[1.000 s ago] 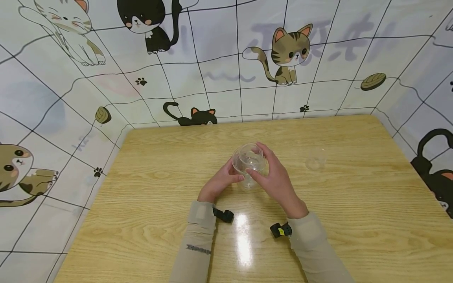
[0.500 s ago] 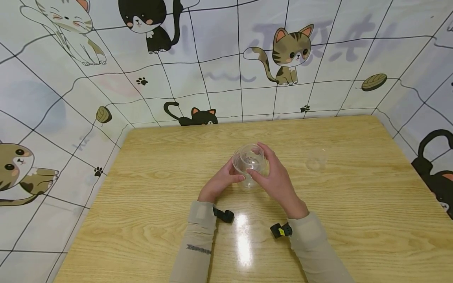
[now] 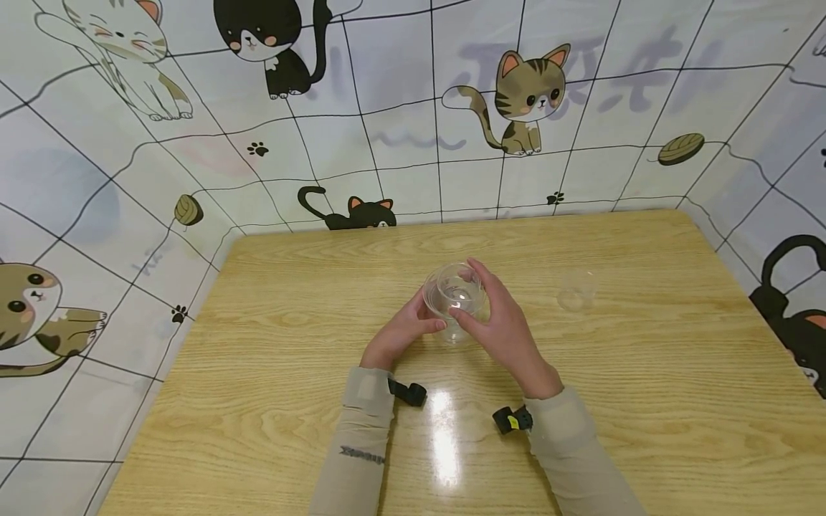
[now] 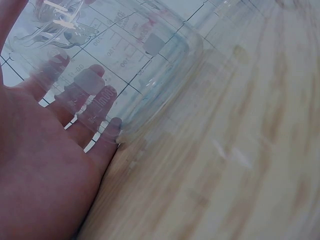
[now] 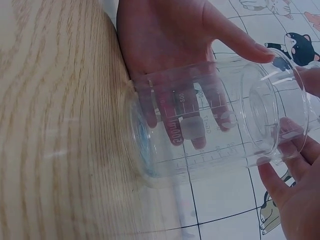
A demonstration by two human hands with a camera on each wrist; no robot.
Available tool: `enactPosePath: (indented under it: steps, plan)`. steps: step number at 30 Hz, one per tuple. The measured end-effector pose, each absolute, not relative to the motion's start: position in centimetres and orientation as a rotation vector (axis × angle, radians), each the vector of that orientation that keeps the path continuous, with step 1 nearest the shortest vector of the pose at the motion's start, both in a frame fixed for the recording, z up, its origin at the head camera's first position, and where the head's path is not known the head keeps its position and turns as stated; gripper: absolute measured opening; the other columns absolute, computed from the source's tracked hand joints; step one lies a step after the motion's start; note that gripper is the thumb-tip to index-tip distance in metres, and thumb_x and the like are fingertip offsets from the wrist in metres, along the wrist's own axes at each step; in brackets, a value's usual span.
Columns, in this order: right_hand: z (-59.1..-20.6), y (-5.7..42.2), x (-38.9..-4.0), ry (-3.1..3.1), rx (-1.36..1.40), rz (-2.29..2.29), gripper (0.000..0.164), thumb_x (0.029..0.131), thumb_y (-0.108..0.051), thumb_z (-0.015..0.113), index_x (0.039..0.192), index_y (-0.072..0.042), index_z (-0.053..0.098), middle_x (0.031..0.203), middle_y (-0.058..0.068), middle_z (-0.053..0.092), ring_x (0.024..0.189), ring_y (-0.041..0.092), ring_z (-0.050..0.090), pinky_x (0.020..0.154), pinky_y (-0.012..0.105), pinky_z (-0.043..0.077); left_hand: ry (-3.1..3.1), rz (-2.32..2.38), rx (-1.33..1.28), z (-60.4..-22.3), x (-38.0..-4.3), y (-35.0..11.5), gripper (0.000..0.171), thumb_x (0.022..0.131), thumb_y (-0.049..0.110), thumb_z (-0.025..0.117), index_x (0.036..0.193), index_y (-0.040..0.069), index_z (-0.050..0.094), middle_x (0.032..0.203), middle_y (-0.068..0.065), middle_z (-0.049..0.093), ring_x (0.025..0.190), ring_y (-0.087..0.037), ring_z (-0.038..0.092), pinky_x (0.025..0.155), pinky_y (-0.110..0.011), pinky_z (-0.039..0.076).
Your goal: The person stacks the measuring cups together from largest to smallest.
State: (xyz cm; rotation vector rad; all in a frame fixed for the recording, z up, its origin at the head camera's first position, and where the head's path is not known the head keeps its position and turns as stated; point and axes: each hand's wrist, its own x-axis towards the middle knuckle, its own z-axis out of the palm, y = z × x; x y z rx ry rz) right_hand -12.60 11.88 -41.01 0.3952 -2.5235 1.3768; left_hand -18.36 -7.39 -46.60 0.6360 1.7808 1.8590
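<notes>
A clear glass beaker [image 5: 210, 162] marked 500 ml stands upright on the table. My left hand [image 3: 409, 328] holds its left side, fingers spread behind the glass and thumb near the rim. In the right wrist view, a smaller clear beaker [image 5: 261, 107] sits in the large beaker's mouth, its base below the rim. Thumb and fingers of my right hand [image 3: 506, 326] grip this smaller beaker near its top. The left wrist view shows the left palm [image 4: 45, 165] beside the printed scale; the right hand's fingers [image 5: 280, 185] appear at the right wrist view's edge.
Another small clear beaker [image 3: 576, 294] stands on the wooden table [image 3: 271, 301], right of my hands. A cat-patterned tiled backdrop [image 3: 400, 158] rises behind the table and along both sides. Light glares on the tabletop between my forearms.
</notes>
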Motion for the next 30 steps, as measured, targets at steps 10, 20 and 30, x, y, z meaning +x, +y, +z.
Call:
enactPosePath:
  steps: [10, 20, 30]
  plan:
    - [-41.0, 11.9, -12.6, -2.509, 0.417, 1.375, 0.072, 0.079, -0.041, 0.064, 0.139, -0.035, 0.024, 0.133, -0.001, 0.040, 0.124, 0.023, 0.035, 0.093, 0.054, 0.032, 1.825, 1.814, 0.657, -44.9, -17.6, -7.4, 0.075, 0.083, 0.019, 0.063, 0.141, 0.035, 0.018, 0.142, 0.005, 0.028, 0.127, -0.016, 0.031, 0.098, -0.035, 0.033]
    - [-40.9, 11.9, -12.5, -2.524, 0.389, 1.415, 0.071, 0.079, -0.045, 0.063, 0.138, -0.034, 0.026, 0.137, -0.002, 0.036, 0.124, 0.023, 0.034, 0.093, 0.054, 0.031, 1.814, 1.824, 0.657, -45.2, -17.8, -7.4, 0.080, 0.078, 0.034, 0.068, 0.140, 0.038, 0.017, 0.144, 0.003, 0.025, 0.128, -0.013, 0.029, 0.100, -0.035, 0.030]
    - [-40.9, 11.9, -12.5, -2.535, 0.386, 1.418, 0.070, 0.078, -0.046, 0.063, 0.138, -0.032, 0.027, 0.137, -0.001, 0.036, 0.124, 0.023, 0.035, 0.093, 0.054, 0.032, 1.802, 1.826, 0.698, -45.0, -17.7, -7.4, 0.078, 0.082, 0.025, 0.064, 0.142, 0.031, 0.015, 0.146, -0.008, 0.020, 0.130, -0.022, 0.026, 0.101, -0.037, 0.028]
